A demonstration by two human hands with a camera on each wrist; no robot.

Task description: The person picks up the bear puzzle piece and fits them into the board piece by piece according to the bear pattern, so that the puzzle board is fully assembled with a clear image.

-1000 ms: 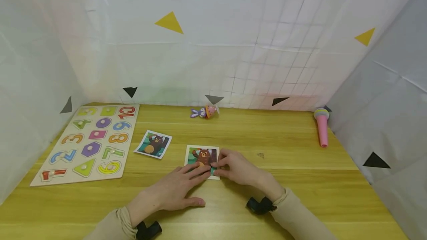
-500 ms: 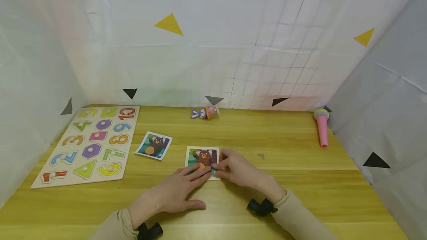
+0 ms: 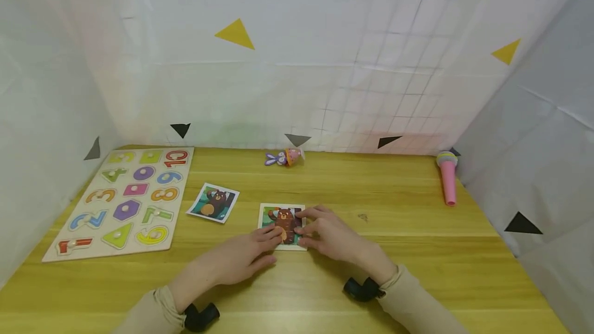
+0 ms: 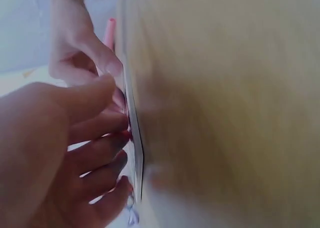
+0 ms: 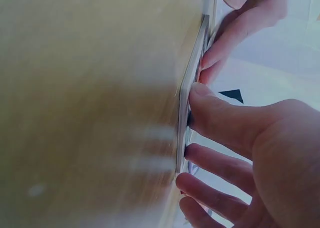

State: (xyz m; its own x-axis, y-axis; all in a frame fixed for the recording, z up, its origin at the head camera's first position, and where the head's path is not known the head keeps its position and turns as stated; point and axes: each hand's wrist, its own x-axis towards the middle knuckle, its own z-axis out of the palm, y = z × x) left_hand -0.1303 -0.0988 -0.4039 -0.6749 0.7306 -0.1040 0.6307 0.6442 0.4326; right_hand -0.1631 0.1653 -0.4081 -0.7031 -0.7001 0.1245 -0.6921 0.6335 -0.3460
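A small square bear jigsaw puzzle (image 3: 285, 216) with a pale border lies flat on the table, thin seams running across its picture. On its lower left part rest the fingertips of my left hand (image 3: 238, 257), the fingers loosely extended. From the other side, my right hand (image 3: 335, 237) touches the right part of the puzzle with thumb and spread fingers, which hide some of that edge. The right wrist view shows the thumb on the puzzle board's (image 5: 186, 95) near edge. A printed bear card (image 3: 214, 203) lies to the puzzle's left, apart from both hands.
A wooden number and shape peg board (image 3: 181, 205) lies at the left. A small rabbit toy (image 3: 285, 157) is by the back wall, and a pink toy microphone (image 3: 448, 179) lies at the far right. White sheeting (image 3: 297, 92) encloses the table's back and sides.
My left hand has drawn back slightly to the left, showing more of the bear. My right hand's fingers have spread from a closer pinch over the puzzle's right side.
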